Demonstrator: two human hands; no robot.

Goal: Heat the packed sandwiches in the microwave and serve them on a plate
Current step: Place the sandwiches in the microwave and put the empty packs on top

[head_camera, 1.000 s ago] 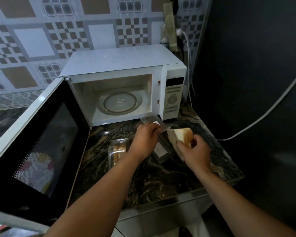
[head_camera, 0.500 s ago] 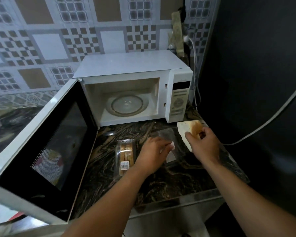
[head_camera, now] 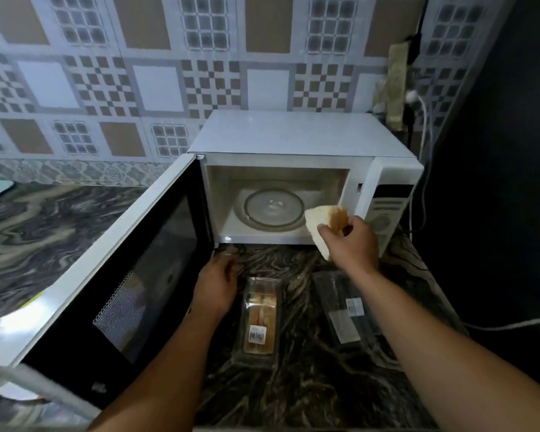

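One sandwich (head_camera: 320, 224) pinched in my right hand (head_camera: 353, 244) fingers, held at the open microwave (head_camera: 293, 169) mouth. Left hand (head_camera: 217, 285) low over the table (head_camera: 309, 385), fingers loosely curled, beside the packed sandwich (head_camera: 260, 316).

No text can be read: the barcode sticker (head_camera: 257, 333) on the packed sandwich (head_camera: 260, 316), the white labels (head_camera: 347, 319) on the empty wrapper (head_camera: 343, 307) and the microwave's control panel (head_camera: 386, 210) are all too blurred.
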